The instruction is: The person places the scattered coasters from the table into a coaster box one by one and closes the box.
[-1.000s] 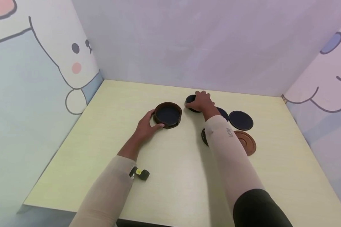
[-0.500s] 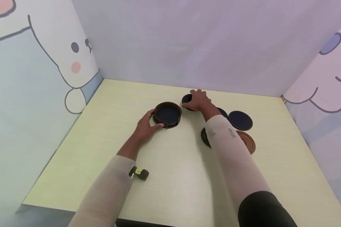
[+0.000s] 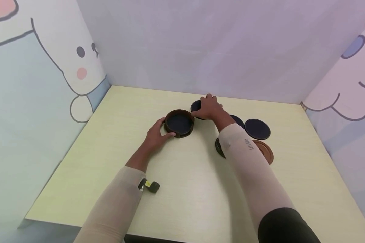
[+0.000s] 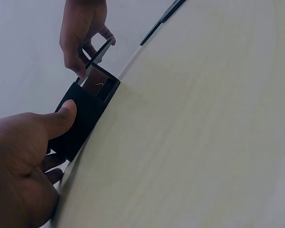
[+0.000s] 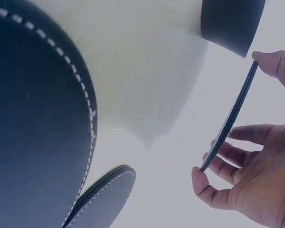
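Note:
My left hand grips the near left side of a round dark brown coaster holder, its thumb on the outer wall. The holder stands on the table with a notch in its front wall and a black bottom inside. Just right of it, my right hand holds a round black coaster by its edges, thumb on one side and fingers on the other. In the right wrist view the coaster is tilted, close beside the holder's wall. Part of the coaster is hidden by the hand in the head view.
Right of the holder lie a black coaster, another partly under the right arm, a dark disc and a brown ringed disc, both partly covered by the sleeve. Patterned walls border the pale table.
My right hand has moved left with the coaster, from a gap beside the holder to right next to its rim. The left hand and the holder have stayed put.

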The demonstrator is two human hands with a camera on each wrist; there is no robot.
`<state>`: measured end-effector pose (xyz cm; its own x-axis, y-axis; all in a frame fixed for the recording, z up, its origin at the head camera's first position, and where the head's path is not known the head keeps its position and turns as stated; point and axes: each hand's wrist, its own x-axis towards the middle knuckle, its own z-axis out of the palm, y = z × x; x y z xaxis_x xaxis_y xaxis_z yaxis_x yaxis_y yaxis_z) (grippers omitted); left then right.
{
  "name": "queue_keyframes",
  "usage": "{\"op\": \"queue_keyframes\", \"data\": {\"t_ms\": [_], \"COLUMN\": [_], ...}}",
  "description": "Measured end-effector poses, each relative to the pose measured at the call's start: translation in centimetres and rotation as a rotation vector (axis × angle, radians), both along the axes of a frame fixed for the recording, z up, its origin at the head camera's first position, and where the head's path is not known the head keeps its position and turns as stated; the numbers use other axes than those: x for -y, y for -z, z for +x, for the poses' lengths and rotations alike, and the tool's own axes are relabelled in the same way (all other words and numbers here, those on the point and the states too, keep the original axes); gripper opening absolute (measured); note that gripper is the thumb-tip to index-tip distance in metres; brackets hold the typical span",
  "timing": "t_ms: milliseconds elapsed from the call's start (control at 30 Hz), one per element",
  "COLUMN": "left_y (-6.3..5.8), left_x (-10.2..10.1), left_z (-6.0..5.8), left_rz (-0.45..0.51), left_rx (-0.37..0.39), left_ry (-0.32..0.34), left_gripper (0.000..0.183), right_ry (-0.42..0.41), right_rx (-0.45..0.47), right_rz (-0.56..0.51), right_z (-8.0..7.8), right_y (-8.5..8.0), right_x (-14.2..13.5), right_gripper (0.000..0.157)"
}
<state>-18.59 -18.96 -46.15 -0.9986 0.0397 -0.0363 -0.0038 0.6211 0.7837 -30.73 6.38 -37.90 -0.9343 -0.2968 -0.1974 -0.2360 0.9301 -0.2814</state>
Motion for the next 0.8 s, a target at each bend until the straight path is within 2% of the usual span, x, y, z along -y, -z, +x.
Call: {"op": "queue_keyframes", "data": {"t_ms": [300, 800], "left_y": [0.0, -0.2], "left_x": [0.0, -0.1], "left_z": [0.1, 0.3], "left_rz": [0.007, 0.028], "left_rx": [0.010, 0.008], "left_ry": [-0.006, -0.002], "left_gripper": [0.091, 0.088], "right_ry": [-0.051, -0.149], "right_rx": [0.024, -0.004], "right_rz": [-0.006, -0.031], "right_z": [0.7, 2.2], "right_y": [-0.6, -0.7], "right_x": [0.5, 2.5], "right_gripper": [0.095, 0.088]}}
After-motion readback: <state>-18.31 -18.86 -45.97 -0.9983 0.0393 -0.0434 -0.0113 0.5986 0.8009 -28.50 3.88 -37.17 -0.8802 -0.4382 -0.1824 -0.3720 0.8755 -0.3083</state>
